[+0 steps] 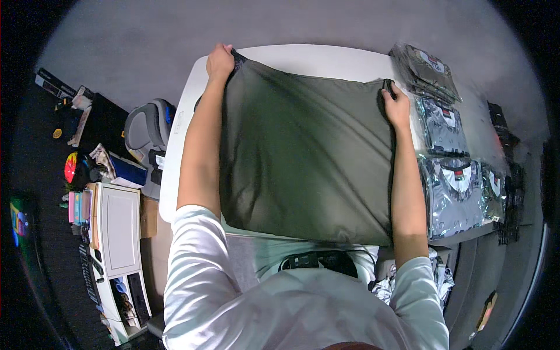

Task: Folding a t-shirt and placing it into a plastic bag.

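Hanging just over the near edge of the white table (175, 169), the olive-green garment (306, 157) lies spread flat and almost square, its near hem drooping toward the person's white-sleeved torso and the dark device worn at the chest. Its left side runs close to the table's left edge, leaving only a thin strip of bare white there, while its right side stops beside a row of clear-bagged folded garments (452, 186) that fill the table's right end (so there is little free room on that side). Past the far hem a band of bare tabletop stays open up to the rounded far edge, with grey carpet beyond. Both forearms reach straight out along the cloth's two sides, elbows nearly locked. At the far left corner the left hand (220, 62) is curled closed, knuckles up, pinching that corner of the fabric, which bunches slightly at the fingers. At the far right corner the right hand (398, 107) is likewise closed on the cloth, fingers folded over the hem and the back of the hand toward the camera. The far edge slopes a little between them, the left corner sitting farther away than the right. Off to the left, on the floor, stand a grey chair (146, 125) and a white drawer unit (116, 227) amid small clutter.
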The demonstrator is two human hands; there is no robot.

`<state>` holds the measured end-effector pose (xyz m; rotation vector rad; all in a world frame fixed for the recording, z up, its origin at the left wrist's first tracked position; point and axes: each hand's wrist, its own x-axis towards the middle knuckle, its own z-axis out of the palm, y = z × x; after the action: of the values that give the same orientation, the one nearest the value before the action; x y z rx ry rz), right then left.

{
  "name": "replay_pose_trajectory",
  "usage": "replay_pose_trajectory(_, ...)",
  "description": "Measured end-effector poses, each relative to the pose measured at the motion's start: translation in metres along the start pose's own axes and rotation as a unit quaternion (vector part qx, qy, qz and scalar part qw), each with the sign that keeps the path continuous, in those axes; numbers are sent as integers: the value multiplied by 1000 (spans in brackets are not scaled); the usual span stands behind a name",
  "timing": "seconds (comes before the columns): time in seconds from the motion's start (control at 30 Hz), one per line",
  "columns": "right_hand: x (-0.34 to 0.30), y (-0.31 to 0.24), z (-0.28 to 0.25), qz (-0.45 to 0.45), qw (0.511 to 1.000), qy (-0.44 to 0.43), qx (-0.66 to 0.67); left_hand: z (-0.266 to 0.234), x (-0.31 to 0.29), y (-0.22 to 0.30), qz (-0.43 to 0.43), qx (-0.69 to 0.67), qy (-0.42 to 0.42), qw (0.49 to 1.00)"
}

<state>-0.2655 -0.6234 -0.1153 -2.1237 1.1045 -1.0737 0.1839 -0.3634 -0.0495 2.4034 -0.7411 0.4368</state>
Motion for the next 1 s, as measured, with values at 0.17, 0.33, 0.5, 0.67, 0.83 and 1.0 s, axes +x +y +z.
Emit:
replay_pose_trajectory(0.17, 18, 3, 2, -5, 994, -94, 59, 18, -12, -18, 62, 93, -22, 994)
replay_pose_trajectory(0.33, 14, -28, 2, 51, 998, 15, 25, -6, -1, -58, 103, 97, 80, 987)
replay_pose_trajectory(0.5, 27, -15, 9, 29, 996, 34, -77, -59, -50, -46, 179, 55, 150, 971)
replay_pose_trajectory(0.67, 34, -25, 16, 32, 993, 52, -101, -147, -214, -96, 68, 117, -51, 990)
replay_pose_trajectory(0.83, 37, -30, 11, 27, 991, 61, -118, -209, -365, -48, 23, 173, -224, 959)
replay_pose_trajectory(1.0, 16, -52, 5, -9, 971, 26, -238, -196, -379, -5, 41, -44, 29, 998)
